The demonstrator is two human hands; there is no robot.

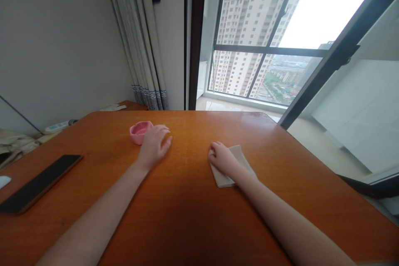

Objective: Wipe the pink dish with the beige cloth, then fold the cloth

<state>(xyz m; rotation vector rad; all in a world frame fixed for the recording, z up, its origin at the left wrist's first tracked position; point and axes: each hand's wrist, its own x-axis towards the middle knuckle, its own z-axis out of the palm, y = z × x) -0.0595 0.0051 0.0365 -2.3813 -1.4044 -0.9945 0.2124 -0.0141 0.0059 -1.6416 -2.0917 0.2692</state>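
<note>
Head view: right hand [222, 158] curled on the folded pale cloth [242, 158] lying beneath it; can't tell whether it grips the fabric. Left hand [155, 142] empty, thumb and fingers apart, pink dish [137, 134] just to its left. Cloth likely light, soft, floppy; press flat under palm or pinch a corner. Dish probably light; take rim. No legible brands, labels, writing.
</note>
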